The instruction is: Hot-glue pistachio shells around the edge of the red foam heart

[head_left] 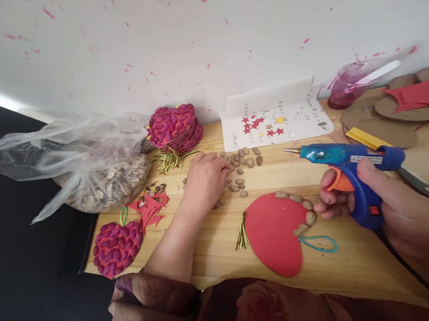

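Observation:
My right hand grips a blue glue gun with an orange trigger, its metal nozzle pointing left above the table. Below and left of the nozzle lies a red heart with brown shells along part of its edge. A teal cord loop and a gold-green tassel stick out from the heart. My left hand rests at a scatter of loose brown shells, its fingers curled together and fingertips hidden.
A plastic bag of shells stands at left, beside a stack of purple-covered hearts. One finished-looking purple heart lies near red scraps. Behind are paper with stars and a stained cup; scissors and cardboard lie right.

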Available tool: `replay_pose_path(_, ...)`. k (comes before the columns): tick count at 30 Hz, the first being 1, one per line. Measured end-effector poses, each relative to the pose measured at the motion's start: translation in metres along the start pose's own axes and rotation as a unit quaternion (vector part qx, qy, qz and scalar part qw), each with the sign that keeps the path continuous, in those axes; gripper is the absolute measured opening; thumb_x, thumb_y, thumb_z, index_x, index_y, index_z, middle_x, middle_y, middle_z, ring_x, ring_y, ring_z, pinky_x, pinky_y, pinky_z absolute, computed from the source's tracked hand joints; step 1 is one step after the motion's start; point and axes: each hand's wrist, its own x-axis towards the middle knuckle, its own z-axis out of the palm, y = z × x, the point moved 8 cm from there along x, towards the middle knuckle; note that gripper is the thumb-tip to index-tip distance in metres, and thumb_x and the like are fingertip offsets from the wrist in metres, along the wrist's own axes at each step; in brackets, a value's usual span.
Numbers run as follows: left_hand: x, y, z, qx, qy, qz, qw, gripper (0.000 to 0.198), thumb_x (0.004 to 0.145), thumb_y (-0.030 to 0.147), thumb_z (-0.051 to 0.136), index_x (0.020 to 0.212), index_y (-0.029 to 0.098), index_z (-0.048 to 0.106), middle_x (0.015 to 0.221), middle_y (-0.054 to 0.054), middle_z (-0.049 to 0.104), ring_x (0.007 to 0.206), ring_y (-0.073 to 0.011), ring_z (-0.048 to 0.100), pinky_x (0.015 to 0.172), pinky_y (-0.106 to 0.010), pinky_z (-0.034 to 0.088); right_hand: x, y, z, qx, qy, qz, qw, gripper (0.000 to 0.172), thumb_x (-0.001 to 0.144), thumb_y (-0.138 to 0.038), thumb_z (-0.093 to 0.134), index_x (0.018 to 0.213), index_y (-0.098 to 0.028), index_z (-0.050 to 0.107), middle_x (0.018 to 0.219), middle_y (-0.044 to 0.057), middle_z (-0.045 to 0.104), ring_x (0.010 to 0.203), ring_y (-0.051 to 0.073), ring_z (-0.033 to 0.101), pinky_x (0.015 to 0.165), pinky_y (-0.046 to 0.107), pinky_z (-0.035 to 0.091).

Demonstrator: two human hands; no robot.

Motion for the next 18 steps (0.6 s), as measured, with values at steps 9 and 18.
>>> replay_pose_path(9,-0.001,0.010,0.005,0.084,-0.029,0.027,0.996,0.016,0.092,0.020,0.058,0.091,0.016,0.073,0.090,-0.010,0.069,0.093,-0.0255,0.056,0.091,-0.041,0.044,-0.001,0.006,-0.006,0.013,0.028,0.010,0.999,0.041,0.077,-0.062,0.070,0.087,-0.022,0.067,0.076,0.004,0.069,0.074,0.025,0.074,0.068,0.034,0.065)
replay_pose_path(18,-0.006,-0.008,-0.005,-0.270,0.024,-0.120,0.955,0.010,0.085,0.026,0.069,0.086,0.018,0.074,0.084,-0.004,0.072,0.076,-0.0172,0.060,0.077,-0.032,0.047,-0.012,-0.009,0.002,-0.033,0.023,-0.040,0.998,0.040,0.073,-0.064,0.074,0.078,-0.024,0.071,0.075,0.005,0.072,0.074,0.027,0.073,0.066,0.037,0.065)
